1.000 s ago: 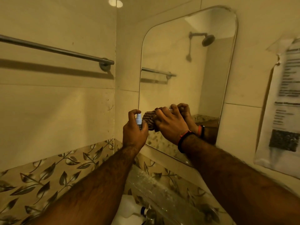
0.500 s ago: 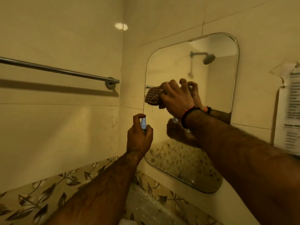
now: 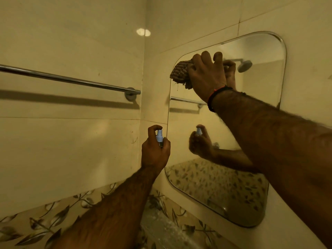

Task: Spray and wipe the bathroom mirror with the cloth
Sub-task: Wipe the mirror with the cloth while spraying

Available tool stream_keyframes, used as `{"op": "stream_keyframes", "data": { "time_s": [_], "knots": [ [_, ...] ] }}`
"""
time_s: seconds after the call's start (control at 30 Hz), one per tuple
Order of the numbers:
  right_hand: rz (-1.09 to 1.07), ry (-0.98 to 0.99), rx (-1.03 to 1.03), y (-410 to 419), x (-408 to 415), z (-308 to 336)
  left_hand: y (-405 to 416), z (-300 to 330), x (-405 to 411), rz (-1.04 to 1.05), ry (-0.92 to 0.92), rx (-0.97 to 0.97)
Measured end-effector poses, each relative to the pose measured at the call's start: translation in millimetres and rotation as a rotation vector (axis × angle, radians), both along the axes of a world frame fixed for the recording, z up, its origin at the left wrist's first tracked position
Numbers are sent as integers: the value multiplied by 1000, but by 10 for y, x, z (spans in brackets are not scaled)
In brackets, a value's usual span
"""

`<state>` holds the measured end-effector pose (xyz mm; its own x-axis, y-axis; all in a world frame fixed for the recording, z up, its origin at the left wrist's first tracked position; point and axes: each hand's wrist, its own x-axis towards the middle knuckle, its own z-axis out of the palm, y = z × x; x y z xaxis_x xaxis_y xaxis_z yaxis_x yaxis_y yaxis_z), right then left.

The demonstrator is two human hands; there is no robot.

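A rounded rectangular mirror (image 3: 255, 112) hangs on the right wall. Against its upper left corner my right hand (image 3: 206, 76) presses a bunched, striped brown cloth (image 3: 180, 72). Lower down, just left of the mirror's edge, my left hand (image 3: 155, 150) grips a small spray bottle with a pale blue nozzle (image 3: 159, 136), forefinger resting on top of the nozzle. Both hands and the bottle are reflected in the glass.
A chrome towel bar (image 3: 71, 80) runs along the left wall at about the height of the cloth. A leaf-patterned tile band (image 3: 53, 220) crosses the wall below. Something wrapped in clear plastic (image 3: 161, 229) lies beneath the mirror.
My right hand has carried the cloth up the glass from the lower left to the upper left corner. My left hand has kept the bottle by the mirror's left edge.
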<state>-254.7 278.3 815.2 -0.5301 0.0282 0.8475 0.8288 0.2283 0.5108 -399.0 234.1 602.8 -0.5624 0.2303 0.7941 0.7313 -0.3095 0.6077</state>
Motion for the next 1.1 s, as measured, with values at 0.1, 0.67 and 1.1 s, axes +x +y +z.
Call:
{"op": "stream_keyframes", "data": {
  "time_s": [0.1, 0.67, 1.1],
  "knots": [
    [21, -9, -12, 5, -54, -13, 16, -43, -35, 8, -18, -9],
    [187, -246, -195, 291, -393, -1565, -19, -361, 74, 7, -38, -55],
    [273, -382, -388, 195, -147, -2722, -148, -714, 241, 29, -62, -144]
  ]
}}
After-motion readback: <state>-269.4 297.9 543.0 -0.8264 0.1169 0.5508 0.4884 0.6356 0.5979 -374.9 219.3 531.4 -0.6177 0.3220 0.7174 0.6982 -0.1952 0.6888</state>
